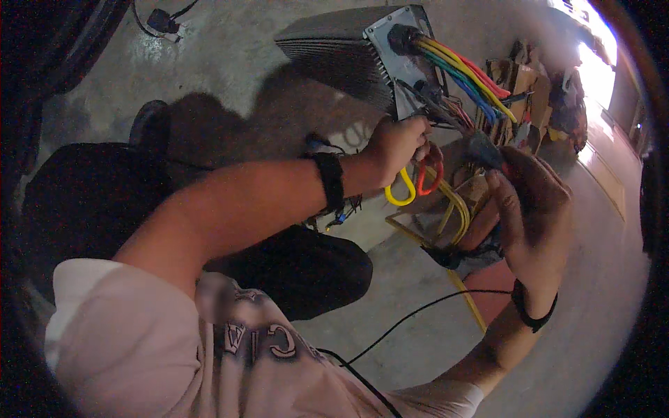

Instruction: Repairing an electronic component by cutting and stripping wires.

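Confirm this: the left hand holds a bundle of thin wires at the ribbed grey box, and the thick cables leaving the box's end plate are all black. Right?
Not quite. The head view shows the thick cables leaving the ribbed grey box in yellow, red, green and blue, not black. The left hand does grip thin wires at the box.

1. A grey concrete floor (pixel 418 327) carries everything.
2. A finned grey metal box (pixel 348 52) is the landmark; whether it rests on the floor cannot be told.
3. Far left of the box, a small black plug with a cord (pixel 162 21) lies on the floor.
4. Right of the box, a heap of cardboard clutter (pixel 540 97) sits on the floor.
5. Below the box, a thin black cable (pixel 411 317) crosses the floor.
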